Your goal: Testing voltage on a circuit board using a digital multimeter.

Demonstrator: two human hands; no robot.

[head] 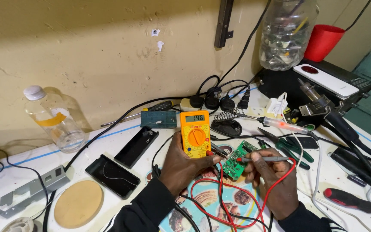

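The counter (121, 141) carries an orange multimeter (195, 133) at twelve o'clock of the left hand (181, 165), whose fingers steady its lower edge. The green circuit board (237, 159) sits at three o'clock of the meter. The right hand (275, 180) has its fingers clenched on the red probe (265, 159), tip on the board. Judgement: keep the tip still and the display unobstructed.
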